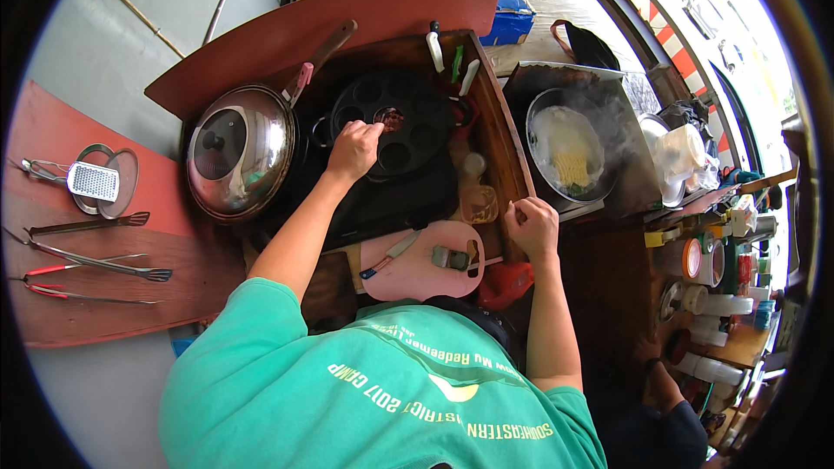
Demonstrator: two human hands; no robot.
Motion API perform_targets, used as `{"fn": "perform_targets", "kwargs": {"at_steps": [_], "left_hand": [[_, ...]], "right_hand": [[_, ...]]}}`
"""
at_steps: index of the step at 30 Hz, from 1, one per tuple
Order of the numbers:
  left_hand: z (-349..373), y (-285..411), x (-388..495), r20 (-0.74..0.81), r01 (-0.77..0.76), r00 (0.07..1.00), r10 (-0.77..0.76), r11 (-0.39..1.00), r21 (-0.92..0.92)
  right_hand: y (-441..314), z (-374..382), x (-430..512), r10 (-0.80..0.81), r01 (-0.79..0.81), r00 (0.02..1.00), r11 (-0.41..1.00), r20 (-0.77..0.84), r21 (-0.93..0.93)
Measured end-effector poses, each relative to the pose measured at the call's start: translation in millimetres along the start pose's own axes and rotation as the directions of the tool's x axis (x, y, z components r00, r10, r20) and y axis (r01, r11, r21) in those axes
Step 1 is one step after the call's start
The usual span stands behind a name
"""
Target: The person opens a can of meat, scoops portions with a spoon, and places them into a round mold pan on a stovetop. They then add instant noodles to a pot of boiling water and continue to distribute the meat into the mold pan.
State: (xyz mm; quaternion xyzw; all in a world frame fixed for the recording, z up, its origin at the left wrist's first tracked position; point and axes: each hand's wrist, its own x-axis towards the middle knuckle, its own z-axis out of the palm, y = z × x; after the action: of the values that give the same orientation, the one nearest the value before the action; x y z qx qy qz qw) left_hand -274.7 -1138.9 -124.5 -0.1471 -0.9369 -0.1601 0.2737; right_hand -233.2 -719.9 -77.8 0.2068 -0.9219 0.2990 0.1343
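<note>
My left hand [355, 151] reaches over a black multi-cup pan [423, 124], its fingertips at a dark reddish filling [389, 120] in one of the round wells. Whether the fingers pinch some of it cannot be told. My right hand [533, 225] is raised with curled fingers by the wooden edge of the stove box; its palm side is partly hidden. Left of the pan sits a large wok with a domed, shiny lid [260, 150]. Below lies a pink cutting board [417, 279] with a knife [395, 253] and a small green-lidded container [449, 258].
On the right, a steaming pot [544, 137] holds noodles in pale liquid. A metal grater [93, 181] and several tongs [104, 260] lie on the left board. White-handled tools [434, 51] stand at the box's back corner. Another person's arm [664, 387] is at lower right, near containers.
</note>
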Motion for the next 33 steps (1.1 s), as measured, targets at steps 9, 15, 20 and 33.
{"fn": "perform_targets", "kwargs": {"at_steps": [9,15,20,33], "left_hand": [[-20,-1,0,0.038,-0.061,0.997,0.066,0.991,-0.123],[-28,-4,0,0.055,0.047,0.998,-0.042,0.994,-0.096],[-21,2,3,0.118,-0.01,0.993,0.026,0.991,-0.13],[-11,2,3,-0.077,0.048,0.996,-0.054,0.995,-0.084]], "right_hand": [[1,1,0,-0.003,0.003,1.0,1.0,0.005,-0.006],[1,1,-1,-0.03,0.03,1.0,1.0,0.002,-0.009],[2,1,-1,-0.026,0.026,1.0,1.0,0.001,-0.004],[2,1,-2,-0.048,0.048,0.999,0.999,-0.011,-0.001]]}}
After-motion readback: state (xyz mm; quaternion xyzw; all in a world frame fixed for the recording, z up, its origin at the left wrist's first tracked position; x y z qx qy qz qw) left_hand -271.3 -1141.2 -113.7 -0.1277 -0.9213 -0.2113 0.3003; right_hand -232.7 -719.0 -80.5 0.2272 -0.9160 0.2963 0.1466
